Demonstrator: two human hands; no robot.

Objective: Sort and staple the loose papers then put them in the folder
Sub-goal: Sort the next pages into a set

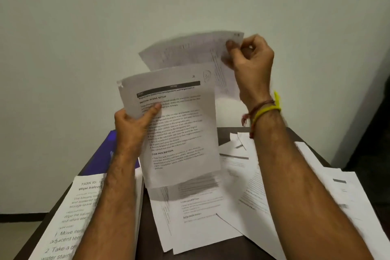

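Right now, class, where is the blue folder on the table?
In the head view the blue folder lies at the table's far left edge, mostly hidden behind the left hand and forearm, just beyond the "Wipe balcony" sheet.

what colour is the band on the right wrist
Bright yellow band, worn beside a thin reddish-brown thread; it shows in the head view.

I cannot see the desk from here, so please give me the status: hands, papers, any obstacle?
Left hand holds printed sheet upright. Right hand pinches second sheet, raised, blurred. Loose papers spread on table; nothing blocking.
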